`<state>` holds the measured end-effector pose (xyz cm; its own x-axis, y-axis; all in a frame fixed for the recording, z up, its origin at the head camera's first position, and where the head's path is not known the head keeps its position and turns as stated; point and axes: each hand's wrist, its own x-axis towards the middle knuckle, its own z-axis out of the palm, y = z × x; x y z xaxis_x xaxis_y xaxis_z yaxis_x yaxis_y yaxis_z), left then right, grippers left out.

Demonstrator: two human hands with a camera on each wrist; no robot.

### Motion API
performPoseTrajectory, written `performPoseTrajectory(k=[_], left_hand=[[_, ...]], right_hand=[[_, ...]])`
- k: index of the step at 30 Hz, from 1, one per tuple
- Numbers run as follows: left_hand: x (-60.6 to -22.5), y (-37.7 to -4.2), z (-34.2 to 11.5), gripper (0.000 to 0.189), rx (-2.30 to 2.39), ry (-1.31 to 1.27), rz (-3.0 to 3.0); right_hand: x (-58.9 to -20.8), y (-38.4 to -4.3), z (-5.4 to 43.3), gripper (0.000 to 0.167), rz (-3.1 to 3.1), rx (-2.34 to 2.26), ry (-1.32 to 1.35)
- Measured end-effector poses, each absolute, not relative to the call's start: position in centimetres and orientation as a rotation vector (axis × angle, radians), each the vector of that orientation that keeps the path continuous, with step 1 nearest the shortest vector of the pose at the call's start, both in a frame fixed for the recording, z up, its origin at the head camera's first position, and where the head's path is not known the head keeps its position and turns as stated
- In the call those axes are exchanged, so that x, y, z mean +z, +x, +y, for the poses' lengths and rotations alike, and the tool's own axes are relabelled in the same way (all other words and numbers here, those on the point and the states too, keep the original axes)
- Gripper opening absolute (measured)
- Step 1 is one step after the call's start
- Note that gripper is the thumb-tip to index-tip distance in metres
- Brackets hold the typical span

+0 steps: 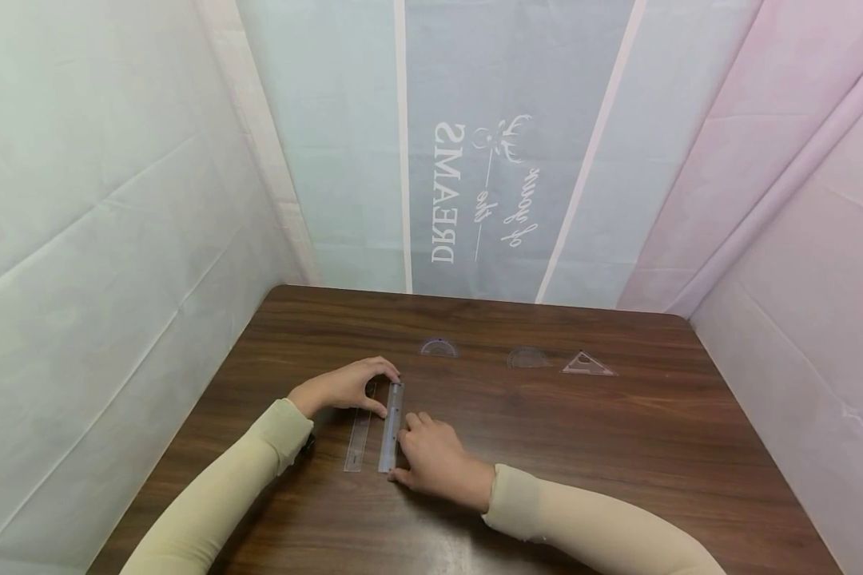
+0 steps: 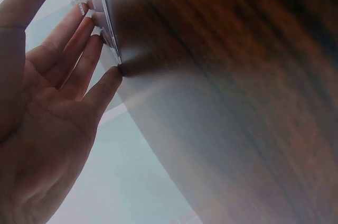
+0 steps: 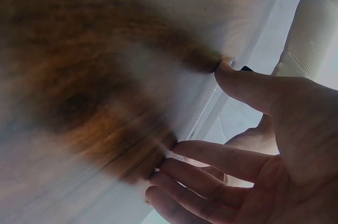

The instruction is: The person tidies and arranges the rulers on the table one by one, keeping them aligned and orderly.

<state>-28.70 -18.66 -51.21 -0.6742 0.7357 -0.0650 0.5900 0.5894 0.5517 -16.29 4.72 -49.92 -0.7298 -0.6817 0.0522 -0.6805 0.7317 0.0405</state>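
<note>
Rulers, clear, 2: lying nearly parallel on a dark wood-grain table (image 1: 582,471), left of centre in the lower half of the head view. Left ruler (image 1: 358,443): its upper end partly behind the left hand (image 1: 347,385); whether they touch, cannot tell. Right ruler (image 1: 391,431): between the 2 hands. Left hand: fingertips at the ruler's upper end, thumb apart at its left edge, spread wide. Right hand (image 1: 435,455): thumb by the lower end, 4 fingers extended along the right edge, a wide span; contact by fingertips, no closed grip apparent. Protractors, clear, 2: the first (image 1: 439,349) above the rulers, the second (image 1: 528,359) right of centre. Set square, clear, 1 (image 1: 588,370): just right of the second protractor. Handling note, as judgement: light, even fingertip pressure at both ends should suit the right ruler best; pressing 1 end harder may swing it askew or ride it over its neighbour. Clear edges read poorly against glossy wood, so touch is likely the surer guide.
</note>
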Motion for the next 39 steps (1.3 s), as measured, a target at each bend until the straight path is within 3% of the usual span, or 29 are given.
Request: performPoseTrajectory(k=[39], left_hand=[[-51.20, -28.37, -18.70, 0.063, 0.726, 1.070, 2.531]], right_hand=[[-49.91, -16.05, 4.71, 0.053, -2.837, -0.092, 1.110]])
